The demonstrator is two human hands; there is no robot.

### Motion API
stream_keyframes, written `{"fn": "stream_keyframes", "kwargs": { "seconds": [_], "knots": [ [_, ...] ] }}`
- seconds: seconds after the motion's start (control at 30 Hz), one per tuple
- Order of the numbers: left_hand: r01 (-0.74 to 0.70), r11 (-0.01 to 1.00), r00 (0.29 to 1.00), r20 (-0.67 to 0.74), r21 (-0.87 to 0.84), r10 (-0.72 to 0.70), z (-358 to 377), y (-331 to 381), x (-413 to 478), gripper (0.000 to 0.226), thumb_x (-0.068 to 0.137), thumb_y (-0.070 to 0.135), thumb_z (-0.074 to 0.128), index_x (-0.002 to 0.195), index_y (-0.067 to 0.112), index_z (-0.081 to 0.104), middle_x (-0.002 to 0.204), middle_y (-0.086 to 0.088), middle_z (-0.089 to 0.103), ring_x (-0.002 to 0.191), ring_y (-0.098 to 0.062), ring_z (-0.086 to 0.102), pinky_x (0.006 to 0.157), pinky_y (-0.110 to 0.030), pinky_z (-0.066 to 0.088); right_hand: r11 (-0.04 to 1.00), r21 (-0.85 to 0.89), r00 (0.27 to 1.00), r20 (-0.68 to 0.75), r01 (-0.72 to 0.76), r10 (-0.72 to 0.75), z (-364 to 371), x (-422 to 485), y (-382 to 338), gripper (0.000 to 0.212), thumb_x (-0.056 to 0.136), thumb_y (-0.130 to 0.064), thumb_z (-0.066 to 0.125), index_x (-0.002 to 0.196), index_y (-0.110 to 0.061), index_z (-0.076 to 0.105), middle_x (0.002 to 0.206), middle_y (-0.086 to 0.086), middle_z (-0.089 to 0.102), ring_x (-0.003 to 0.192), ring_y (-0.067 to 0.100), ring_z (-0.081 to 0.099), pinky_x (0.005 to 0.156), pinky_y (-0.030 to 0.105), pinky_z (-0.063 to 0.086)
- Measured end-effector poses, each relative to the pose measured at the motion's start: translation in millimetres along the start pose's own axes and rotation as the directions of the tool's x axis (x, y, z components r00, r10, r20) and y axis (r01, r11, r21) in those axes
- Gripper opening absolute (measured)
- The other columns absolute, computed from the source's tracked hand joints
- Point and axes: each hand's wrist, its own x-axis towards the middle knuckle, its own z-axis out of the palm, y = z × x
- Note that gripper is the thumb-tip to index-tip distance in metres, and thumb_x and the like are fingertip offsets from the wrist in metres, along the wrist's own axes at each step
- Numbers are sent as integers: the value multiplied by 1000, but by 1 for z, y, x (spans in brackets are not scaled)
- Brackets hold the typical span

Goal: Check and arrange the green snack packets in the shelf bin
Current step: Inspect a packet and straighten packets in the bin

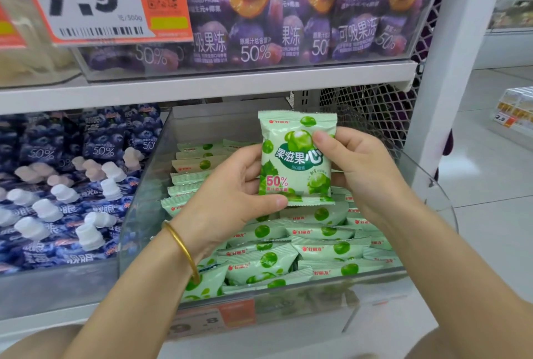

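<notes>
Head view: one green packet [295, 156] held upright, front to camera, above the clear shelf bin [141, 200]. Left hand [230, 185] grip closed on the packet's lower left: thumb along the bottom seam, fingers behind. Right hand [366, 168] grip pinches the right edge, thumb on the front, fingers behind. Gold bangle [181, 246] on the left wrist. More green packets [288, 246] lie in rows in the bin below. Blue pouches [57, 185] in the bin to the left, purple pouches [259, 12] on the shelf above.

White shelf upright [450, 70], mesh panel [375, 110], pale floor [490, 179], possibly tiled
</notes>
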Motion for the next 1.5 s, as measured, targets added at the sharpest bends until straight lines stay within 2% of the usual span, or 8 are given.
{"fn": "stream_keyframes", "kwargs": {
  "seconds": [0.53,0.7,0.87,1.0,1.1,1.27,1.4,1.5],
  "knots": [
    [-16,998,1000,0,63,16,0,2,0,64,75,-20,60,127,14,47,115,2,68,102,-12,66,85,-23,53,990,109,996,5,-88,88,-1,2,1,21,90,-28,58,80,-15,70,79,5,73,66,15,66,62,37,58],
    [-39,981,973,-215,191,81,3,1,0,59,75,-8,68,125,18,47,117,2,63,102,-5,63,85,-18,52,986,154,997,-33,-68,74,-1,3,2,15,92,-21,57,86,-12,68,82,5,74,70,18,69,56,32,57],
    [-156,585,876,-163,796,454,8,-5,-1,61,70,40,72,124,25,49,129,6,45,122,-9,36,105,-17,25,963,259,997,-24,-70,79,4,2,0,12,93,-11,54,99,-9,64,96,10,73,81,23,71,63,40,60],
    [-142,474,917,-65,869,394,13,-10,-2,81,63,60,62,133,24,43,140,6,38,128,-12,27,107,-29,23,924,360,991,70,-131,113,9,0,0,18,92,-7,54,110,-4,54,101,15,69,85,25,70,63,41,59],
    [-135,408,901,-59,903,429,8,-12,0,65,75,51,54,132,21,46,137,1,46,126,-19,39,106,-39,33,910,386,984,145,-150,101,10,-2,1,41,87,-13,59,125,-1,47,111,20,65,89,28,69,63,37,59],
    [-136,639,900,-176,757,400,8,1,-4,26,92,24,54,118,25,58,107,13,62,95,1,53,81,-10,39,972,178,988,60,-152,144,7,-3,-4,58,76,-54,54,116,-12,59,106,8,67,92,20,68,62,33,55],
    [-34,956,945,-301,293,126,6,11,-5,13,92,18,54,97,27,64,99,5,68,83,-9,66,66,-21,55,996,6,992,-80,-93,93,2,1,1,37,89,-39,57,121,-21,56,113,-2,63,101,13,63,78,33,56],
    [65,996,976,-205,-63,-76,4,11,-6,16,93,12,51,104,13,63,102,-11,71,84,-22,70,66,-28,58,994,34,993,-36,-107,108,1,1,1,26,89,-30,61,113,-21,62,100,-5,70,89,10,67,74,32,56]
  ]
}}
